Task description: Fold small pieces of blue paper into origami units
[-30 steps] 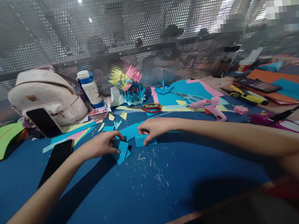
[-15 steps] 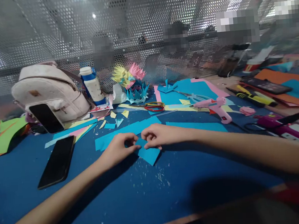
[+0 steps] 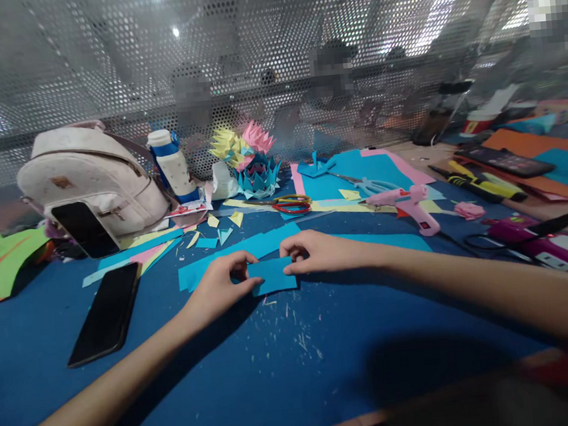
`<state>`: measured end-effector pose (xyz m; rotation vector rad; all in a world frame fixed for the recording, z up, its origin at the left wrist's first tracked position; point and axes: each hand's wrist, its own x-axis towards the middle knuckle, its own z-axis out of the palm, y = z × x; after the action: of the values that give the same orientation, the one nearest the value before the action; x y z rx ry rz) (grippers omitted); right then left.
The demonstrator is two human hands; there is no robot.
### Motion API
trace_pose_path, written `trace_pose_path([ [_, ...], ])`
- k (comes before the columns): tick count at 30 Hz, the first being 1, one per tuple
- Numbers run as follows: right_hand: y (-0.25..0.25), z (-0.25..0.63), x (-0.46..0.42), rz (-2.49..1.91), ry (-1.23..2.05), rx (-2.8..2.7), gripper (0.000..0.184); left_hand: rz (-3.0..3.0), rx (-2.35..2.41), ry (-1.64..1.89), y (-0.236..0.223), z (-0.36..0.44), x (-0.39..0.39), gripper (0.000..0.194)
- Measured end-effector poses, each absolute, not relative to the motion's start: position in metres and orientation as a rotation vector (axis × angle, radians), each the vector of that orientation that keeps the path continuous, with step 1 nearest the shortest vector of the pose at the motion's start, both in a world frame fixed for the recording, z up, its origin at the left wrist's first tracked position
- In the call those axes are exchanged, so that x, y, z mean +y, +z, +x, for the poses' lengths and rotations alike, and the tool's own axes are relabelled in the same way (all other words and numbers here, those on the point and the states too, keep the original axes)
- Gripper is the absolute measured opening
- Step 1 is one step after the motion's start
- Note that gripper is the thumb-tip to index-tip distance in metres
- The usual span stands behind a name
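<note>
A small rectangle of blue paper is held level just above the blue table. My left hand pinches its left end between thumb and fingers. At its right end my right hand is closed on the paper in the same way. Longer blue paper strips lie flat right behind both hands. Whether the held piece is one sheet or a stack I cannot tell.
A black phone lies left of my left forearm. Behind are a backpack, a bottle, folded paper flowers and scissors. A pink glue gun and a purple device stand to the right.
My left hand has moved right, toward my right hand. The blue paper, earlier in my left hand and then tilted with a corner toward me, is now straight between both hands.
</note>
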<state>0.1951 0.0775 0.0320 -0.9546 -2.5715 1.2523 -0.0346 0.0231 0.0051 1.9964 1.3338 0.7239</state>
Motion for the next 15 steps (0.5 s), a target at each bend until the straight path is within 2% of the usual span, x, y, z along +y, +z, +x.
trace_pose_path([
  [6,0.032,0.191,0.065,-0.805,1.248,-2.684,0.033,1.896,1.227,0.741,0.009,-0.030,0.020,0.019],
  [11,0.028,0.187,0.056,-0.888,1.273,-2.576,0.019,1.986,1.156,0.710,0.007,-0.022,0.008,0.019],
  [15,0.023,0.189,0.052,-1.035,1.143,-2.603,0.019,2.486,1.176,0.687,0.003,-0.019,-0.008,0.016],
])
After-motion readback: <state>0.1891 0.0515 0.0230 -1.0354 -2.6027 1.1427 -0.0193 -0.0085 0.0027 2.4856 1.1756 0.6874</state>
